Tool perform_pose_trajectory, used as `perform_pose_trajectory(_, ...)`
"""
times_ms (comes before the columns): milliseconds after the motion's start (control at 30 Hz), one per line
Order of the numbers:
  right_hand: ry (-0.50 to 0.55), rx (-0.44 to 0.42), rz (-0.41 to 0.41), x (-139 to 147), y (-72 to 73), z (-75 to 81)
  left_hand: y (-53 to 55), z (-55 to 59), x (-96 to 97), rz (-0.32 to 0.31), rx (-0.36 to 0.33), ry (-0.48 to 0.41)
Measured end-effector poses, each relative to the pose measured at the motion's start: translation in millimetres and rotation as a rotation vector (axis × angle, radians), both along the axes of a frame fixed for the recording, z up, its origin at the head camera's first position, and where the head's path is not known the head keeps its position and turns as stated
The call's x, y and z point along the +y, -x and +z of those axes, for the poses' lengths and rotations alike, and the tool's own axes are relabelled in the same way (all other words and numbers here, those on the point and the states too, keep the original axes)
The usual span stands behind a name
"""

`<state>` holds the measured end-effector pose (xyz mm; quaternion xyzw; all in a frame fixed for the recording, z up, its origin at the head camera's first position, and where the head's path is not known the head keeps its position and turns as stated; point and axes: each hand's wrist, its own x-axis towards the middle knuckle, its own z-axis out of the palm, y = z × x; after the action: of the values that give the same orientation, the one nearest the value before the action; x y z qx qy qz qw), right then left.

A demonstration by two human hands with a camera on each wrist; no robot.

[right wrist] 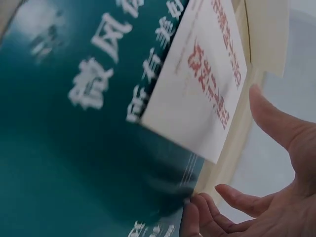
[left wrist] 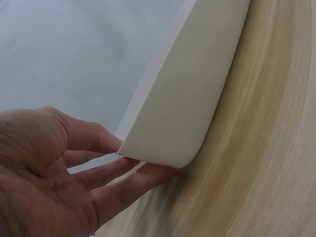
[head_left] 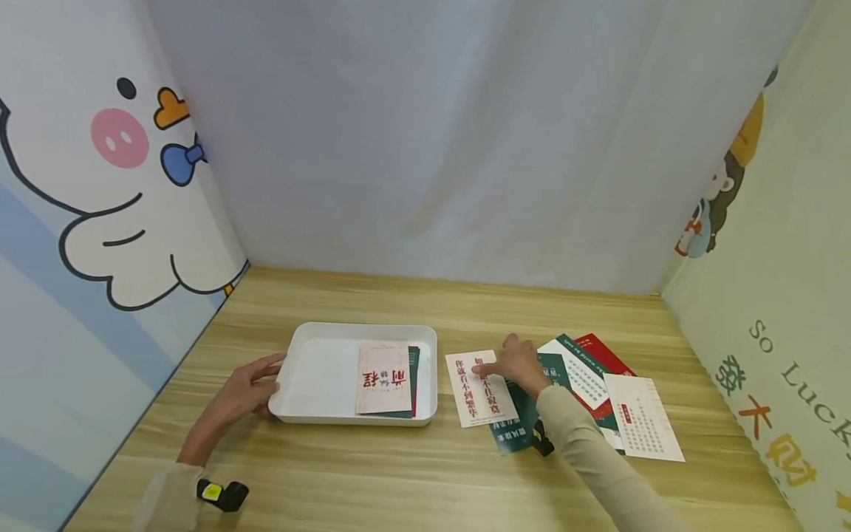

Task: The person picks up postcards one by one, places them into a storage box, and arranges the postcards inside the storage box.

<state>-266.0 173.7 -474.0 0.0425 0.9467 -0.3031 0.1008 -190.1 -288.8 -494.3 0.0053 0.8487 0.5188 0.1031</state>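
At the near left corner of a white tray point(head_left: 319, 377), my left hand point(head_left: 242, 391) pinches the wall. In the left wrist view its thumb lies by the rim and its fingers point(left wrist: 133, 185) are against the outside. A pink card point(head_left: 383, 362) with red characters tops a small stack in the tray. My right hand point(head_left: 521, 362) is over the cards right of the tray, near a white card point(head_left: 482, 403) with red characters. That card overlaps a dark green card point(head_left: 512, 437). In the right wrist view, thumb and index finger are spread, and other fingertips touch the green card's edge.
Farther right lie more overlapping cards: a white one point(head_left: 578, 373) with a green band, a red one point(head_left: 601, 355) and a white card point(head_left: 643, 417) with small red text. The wooden table point(head_left: 372, 473) is bounded by a grey back wall and printed side walls.
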Motion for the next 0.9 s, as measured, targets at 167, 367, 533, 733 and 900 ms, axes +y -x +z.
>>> perform_pose_trajectory(167, -0.088, -0.005, -0.021, -15, 4.3, -2.5, 0.1, -0.1, 0.7, 0.01, -0.001, 0.011)
perform_pose_trajectory(367, -0.171, -0.004, -0.049, -25, 8.1, -7.8, 0.7, 0.7, 1.8, 0.023, -0.005, 0.033)
perform_pose_trajectory(533, -0.158, -0.023, -0.05, -28, 11.4, -9.7, 0.6, 1.6, 1.9, 0.02, 0.005, 0.038)
perform_pose_trajectory(733, -0.107, -0.034, -0.068, -26, 12.3, -10.3, 0.4, 2.0, 2.0, 0.025, -0.003, 0.037)
perform_pose_trajectory(900, -0.006, -0.025, -0.077, -20, 9.8, -7.4, 0.3, 2.5, 2.1, 0.031, -0.011, 0.036)
